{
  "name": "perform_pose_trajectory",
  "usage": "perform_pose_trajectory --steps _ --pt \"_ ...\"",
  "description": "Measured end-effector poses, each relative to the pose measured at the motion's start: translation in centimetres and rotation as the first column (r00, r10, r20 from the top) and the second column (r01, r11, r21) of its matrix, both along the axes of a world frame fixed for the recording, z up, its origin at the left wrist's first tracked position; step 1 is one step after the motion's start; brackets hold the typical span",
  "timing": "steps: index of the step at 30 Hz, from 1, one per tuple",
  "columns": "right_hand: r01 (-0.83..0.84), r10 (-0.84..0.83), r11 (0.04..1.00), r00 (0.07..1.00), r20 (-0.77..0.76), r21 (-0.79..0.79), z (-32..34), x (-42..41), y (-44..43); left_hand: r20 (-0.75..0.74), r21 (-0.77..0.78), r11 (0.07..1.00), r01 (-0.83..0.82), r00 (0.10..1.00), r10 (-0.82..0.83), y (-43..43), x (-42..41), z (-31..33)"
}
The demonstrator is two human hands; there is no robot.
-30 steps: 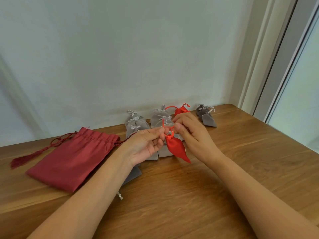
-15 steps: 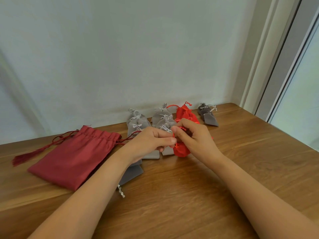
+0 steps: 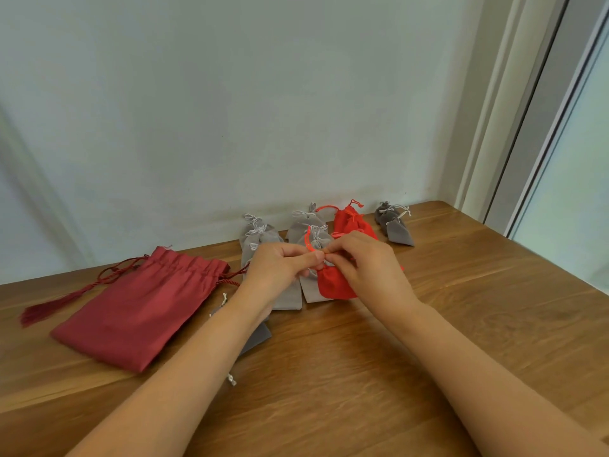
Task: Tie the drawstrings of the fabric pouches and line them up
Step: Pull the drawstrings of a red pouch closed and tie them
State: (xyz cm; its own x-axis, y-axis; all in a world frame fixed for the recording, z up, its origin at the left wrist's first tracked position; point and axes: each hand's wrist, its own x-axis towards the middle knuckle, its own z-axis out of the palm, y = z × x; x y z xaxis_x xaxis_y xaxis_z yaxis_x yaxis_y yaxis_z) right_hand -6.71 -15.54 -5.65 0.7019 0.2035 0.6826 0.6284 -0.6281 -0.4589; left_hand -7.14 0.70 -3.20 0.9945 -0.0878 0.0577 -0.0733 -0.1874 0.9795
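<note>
Your left hand [image 3: 280,267] and right hand [image 3: 372,268] pinch the orange drawstring [image 3: 307,240], fingertips meeting; the red pouch [image 3: 334,286] lies just nearer, neck far, partly under your right.

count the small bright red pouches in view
2: the near pouch, held by the left hand and right hand; the far pouch by the wall, maybe hiding more.

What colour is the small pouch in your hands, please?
The small pouch is bright red; head view.
</note>
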Motion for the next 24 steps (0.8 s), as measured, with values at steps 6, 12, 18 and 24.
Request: perform_pose_trajectory --steps 6,12,18,24 --pt "-0.074 0.076 0.997 0.993 0.094 -0.024 0.7 -0.6 -0.2 -0.351 -0.345 0.938 -0.032 0.931 -0.097 0.5 0.1 0.7" --pt "-0.116 0.119 0.993 0.979 0.165 -0.028 1.2 -0.7 -0.6 -0.433 -0.523 0.851 -0.041 0.873 -0.224 0.7 -0.2 0.9" --pt "-0.094 0.100 0.995 0.964 0.245 -0.032 1.2 -0.6 -0.7 -0.383 -0.550 0.835 -0.010 0.891 -0.242 0.6 -0.2 0.5" --pt "-0.215 0.244 0.961 0.954 -0.174 0.172 1.0 -1.0 -0.5 -0.189 -0.338 0.935 0.108 0.965 -0.180 0.7 0.1 0.5"
